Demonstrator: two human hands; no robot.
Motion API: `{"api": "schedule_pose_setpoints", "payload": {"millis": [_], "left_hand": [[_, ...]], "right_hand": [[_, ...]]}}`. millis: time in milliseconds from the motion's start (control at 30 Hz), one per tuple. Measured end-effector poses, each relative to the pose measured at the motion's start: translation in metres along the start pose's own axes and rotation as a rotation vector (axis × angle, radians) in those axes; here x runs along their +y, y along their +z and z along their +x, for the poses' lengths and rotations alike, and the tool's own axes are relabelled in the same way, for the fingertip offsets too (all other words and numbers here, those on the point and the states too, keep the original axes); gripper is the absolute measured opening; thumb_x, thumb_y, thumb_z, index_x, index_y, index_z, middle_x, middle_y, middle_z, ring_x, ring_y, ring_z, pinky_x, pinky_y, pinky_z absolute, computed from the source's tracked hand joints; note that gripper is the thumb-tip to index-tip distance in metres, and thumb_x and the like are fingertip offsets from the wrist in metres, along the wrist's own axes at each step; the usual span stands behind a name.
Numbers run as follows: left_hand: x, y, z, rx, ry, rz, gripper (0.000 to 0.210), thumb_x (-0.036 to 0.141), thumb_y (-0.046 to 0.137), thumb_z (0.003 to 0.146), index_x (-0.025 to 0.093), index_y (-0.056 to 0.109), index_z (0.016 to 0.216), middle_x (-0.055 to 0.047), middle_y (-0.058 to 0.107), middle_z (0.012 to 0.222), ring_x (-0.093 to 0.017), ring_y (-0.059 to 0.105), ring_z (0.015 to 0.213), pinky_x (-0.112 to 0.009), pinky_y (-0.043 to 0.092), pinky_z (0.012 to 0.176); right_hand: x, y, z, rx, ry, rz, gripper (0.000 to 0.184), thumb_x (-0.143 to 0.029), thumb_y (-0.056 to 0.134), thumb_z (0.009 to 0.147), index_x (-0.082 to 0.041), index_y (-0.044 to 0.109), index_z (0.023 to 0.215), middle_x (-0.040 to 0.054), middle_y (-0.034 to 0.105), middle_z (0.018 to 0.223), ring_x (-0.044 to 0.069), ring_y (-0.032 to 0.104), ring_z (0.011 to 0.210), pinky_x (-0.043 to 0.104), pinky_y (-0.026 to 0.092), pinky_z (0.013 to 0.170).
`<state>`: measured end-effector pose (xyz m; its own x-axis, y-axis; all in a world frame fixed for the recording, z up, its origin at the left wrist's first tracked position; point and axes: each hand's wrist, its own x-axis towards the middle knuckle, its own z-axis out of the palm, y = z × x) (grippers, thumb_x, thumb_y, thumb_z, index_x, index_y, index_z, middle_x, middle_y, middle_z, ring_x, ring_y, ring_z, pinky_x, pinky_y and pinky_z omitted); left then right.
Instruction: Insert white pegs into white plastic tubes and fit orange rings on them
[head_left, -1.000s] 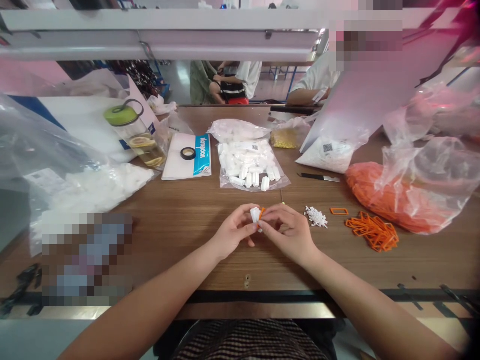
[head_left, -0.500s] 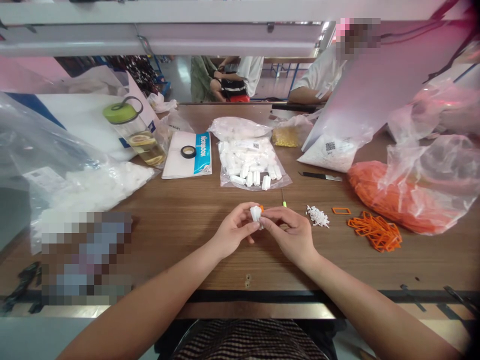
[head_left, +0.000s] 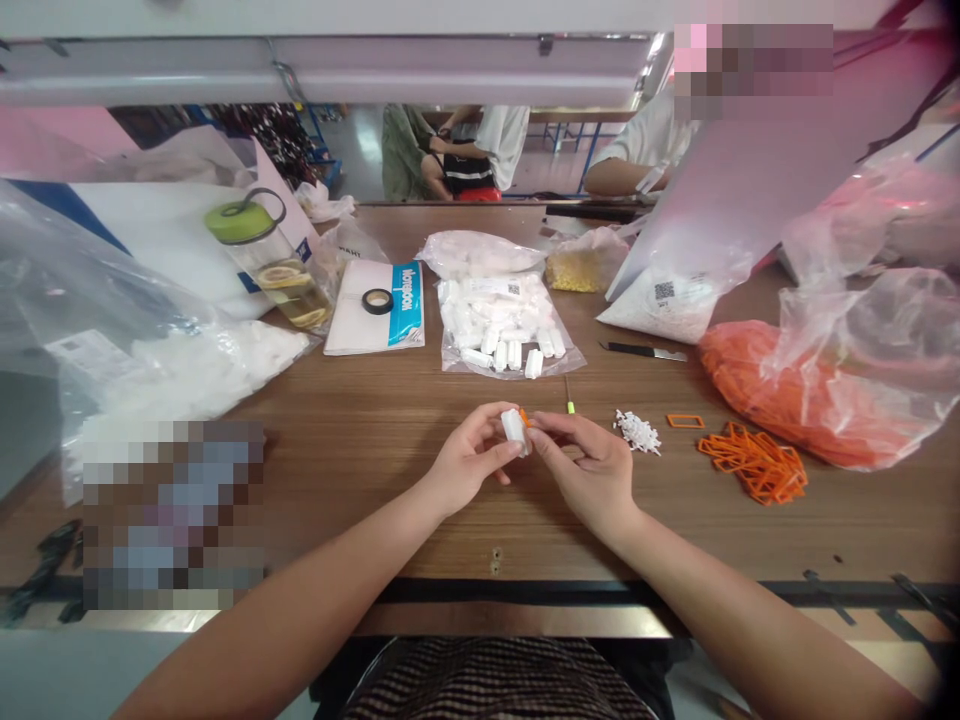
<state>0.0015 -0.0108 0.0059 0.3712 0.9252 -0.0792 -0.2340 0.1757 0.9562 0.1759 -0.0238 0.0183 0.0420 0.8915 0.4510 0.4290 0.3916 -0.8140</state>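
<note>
Above the middle of the table, my left hand (head_left: 469, 455) grips a small white plastic housing (head_left: 514, 426) between thumb and fingers. My right hand (head_left: 592, 465) is closed in a pinch on an orange plastic frame (head_left: 524, 417), which sits against the upper right side of the housing. Fingertips hide most of the frame, so how far it is fitted I cannot tell. Right of my hands lie a heap of tiny white parts (head_left: 637, 432), a single orange frame (head_left: 685, 421) and a tangled pile of orange frames (head_left: 754, 465).
Ahead is a clear bag of white housings (head_left: 495, 310), with a thin screwdriver (head_left: 570, 400) before it. Black tweezers (head_left: 645, 351) and a bag of orange frames (head_left: 795, 400) lie right. Leftward are a notebook (head_left: 352, 320), tape roll (head_left: 377, 301), bottle (head_left: 281, 275) and large bag (head_left: 142, 390).
The white housing has turned and more of it shows between my hands. My right fingers have drawn slightly right, onto the orange frame's edge.
</note>
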Motion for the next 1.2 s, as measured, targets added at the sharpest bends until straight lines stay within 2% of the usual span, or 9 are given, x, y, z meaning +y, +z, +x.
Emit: {"api": "schedule_pose_setpoints", "payload": {"millis": [133, 200, 433, 533, 633, 800, 1200], "left_hand": [[-0.0019, 0.0000, 0.0003, 0.010, 0.004, 0.001, 0.052, 0.035, 0.075, 0.080, 0.022, 0.052, 0.125, -0.008, 0.064, 0.108, -0.019, 0.063, 0.088, -0.020, 0.052, 0.054], [-0.0019, 0.0005, 0.0000, 0.009, 0.004, 0.009, 0.051, 0.035, 0.075, 0.080, 0.023, 0.053, 0.125, -0.008, 0.063, 0.107, -0.018, 0.062, 0.087, -0.020, 0.051, 0.054], [0.0009, 0.0031, -0.0012, 0.023, -0.005, 0.028, 0.049, 0.037, 0.076, 0.079, 0.024, 0.057, 0.122, -0.006, 0.063, 0.104, -0.017, 0.061, 0.086, -0.020, 0.051, 0.055], [0.0013, 0.0029, -0.0016, 0.017, 0.002, 0.042, 0.050, 0.036, 0.076, 0.079, 0.024, 0.056, 0.123, -0.006, 0.063, 0.105, -0.017, 0.061, 0.086, -0.020, 0.051, 0.055], [0.0013, 0.0028, -0.0021, 0.010, 0.008, 0.059, 0.048, 0.035, 0.075, 0.080, 0.024, 0.055, 0.123, -0.006, 0.063, 0.104, -0.016, 0.061, 0.084, -0.021, 0.052, 0.056], [0.0018, 0.0041, -0.0024, 0.016, 0.006, 0.075, 0.047, 0.035, 0.074, 0.081, 0.023, 0.056, 0.122, -0.006, 0.063, 0.103, -0.016, 0.061, 0.084, -0.021, 0.052, 0.057], [-0.0030, 0.0036, -0.0029, 0.037, 0.024, 0.135, 0.042, 0.035, 0.072, 0.084, 0.026, 0.056, 0.122, -0.005, 0.062, 0.108, -0.014, 0.060, 0.081, -0.020, 0.052, 0.057]], "right_hand": [[-0.0033, 0.0000, -0.0008, -0.034, -0.167, -0.065, 0.013, -0.021, 0.068, 0.086, -0.026, 0.073, 0.097, 0.0026, 0.076, 0.089, 0.015, 0.068, 0.068, 0.032, 0.058, 0.065], [-0.0042, -0.0006, -0.0009, -0.052, -0.200, -0.050, 0.014, -0.018, 0.066, 0.087, -0.025, 0.072, 0.097, 0.0028, 0.075, 0.088, 0.015, 0.067, 0.070, 0.032, 0.058, 0.065], [-0.0054, -0.0038, 0.0022, -0.123, -0.102, 0.075, 0.010, -0.021, 0.063, 0.088, -0.025, 0.072, 0.093, 0.0038, 0.071, 0.086, 0.017, 0.066, 0.077, 0.035, 0.056, 0.069], [-0.0053, -0.0026, 0.0037, -0.116, -0.061, 0.115, 0.008, -0.021, 0.066, 0.086, -0.025, 0.072, 0.088, 0.0028, 0.071, 0.085, 0.016, 0.065, 0.076, 0.034, 0.055, 0.070], [-0.0045, -0.0008, 0.0040, -0.094, 0.042, 0.145, 0.003, -0.023, 0.070, 0.082, -0.024, 0.072, 0.084, 0.0011, 0.071, 0.079, 0.014, 0.064, 0.070, 0.032, 0.055, 0.067], [-0.0022, 0.0008, 0.0043, -0.099, 0.183, 0.221, 0.006, -0.027, 0.074, 0.078, -0.023, 0.073, 0.081, 0.0009, 0.071, 0.075, 0.014, 0.064, 0.066, 0.031, 0.054, 0.064], [-0.0038, 0.0025, 0.0022, -0.090, 0.180, 0.208, 0.002, -0.023, 0.072, 0.078, -0.023, 0.071, 0.077, 0.0001, 0.069, 0.073, 0.013, 0.061, 0.065, 0.030, 0.052, 0.064]]}}
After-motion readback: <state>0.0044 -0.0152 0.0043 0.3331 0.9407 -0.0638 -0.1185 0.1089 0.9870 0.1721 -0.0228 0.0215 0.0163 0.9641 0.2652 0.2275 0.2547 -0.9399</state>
